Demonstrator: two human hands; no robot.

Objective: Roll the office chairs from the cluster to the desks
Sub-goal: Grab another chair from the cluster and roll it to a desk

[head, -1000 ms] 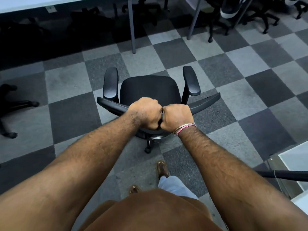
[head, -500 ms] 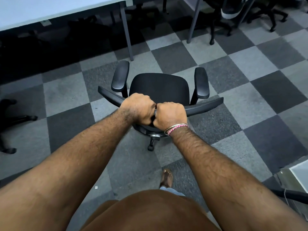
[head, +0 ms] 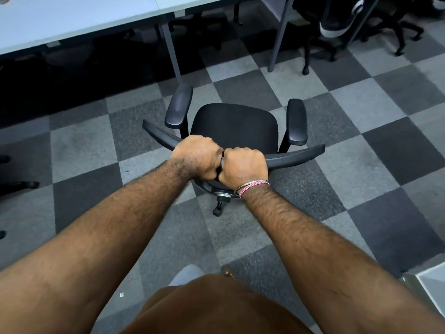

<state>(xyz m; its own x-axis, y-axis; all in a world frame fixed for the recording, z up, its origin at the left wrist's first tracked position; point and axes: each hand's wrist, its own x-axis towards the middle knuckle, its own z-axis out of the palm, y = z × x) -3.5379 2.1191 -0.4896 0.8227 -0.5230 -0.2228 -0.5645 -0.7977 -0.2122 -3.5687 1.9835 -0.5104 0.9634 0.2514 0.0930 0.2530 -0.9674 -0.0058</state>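
I find no legible text, label, brand, number or sign anywhere in view, whether on the chair (head: pixel 234 127), the desk (head: pixel 72 18) or the carpet tiles (head: pixel 361 104).

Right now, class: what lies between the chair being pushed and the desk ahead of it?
In the head view, only bare checkered carpet separates the chair from the desk; its leg stands just beyond.

The room is dim. The desk (head: pixel 72 20) top looks pale and bright, but under it the floor (head: pixel 361 141) is almost black with shadow. The arms close to the camera look a little soft. Straight lines bend near the edges. The far chairs (head: pixel 337 27) are dark and hard to see.
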